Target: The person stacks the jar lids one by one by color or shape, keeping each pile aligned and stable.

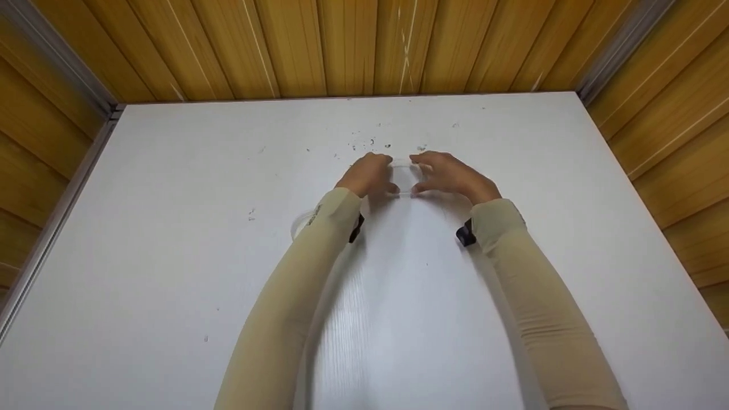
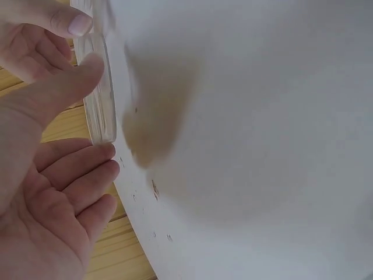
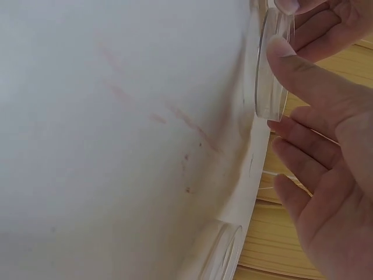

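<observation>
A clear, shallow petri dish (image 1: 405, 179) is held between both hands near the far part of the white table. My left hand (image 1: 369, 175) grips its left side, thumb at the near rim and fingertips at the far rim. From the right, my right hand (image 1: 454, 175) holds the opposite side the same way. In the left wrist view the dish (image 2: 100, 108) is seen edge-on, the left thumb pressed against it. The right wrist view also shows the dish (image 3: 269, 76) edge-on, just above the table, with the right thumb on its rim.
A second clear round dish (image 1: 298, 223) lies on the white table (image 1: 171, 256), partly covered by the left forearm; its rim (image 3: 220, 256) shows low in the right wrist view. Small dark marks dot the tabletop beyond the hands. Wood-patterned panels (image 1: 347, 45) border the table.
</observation>
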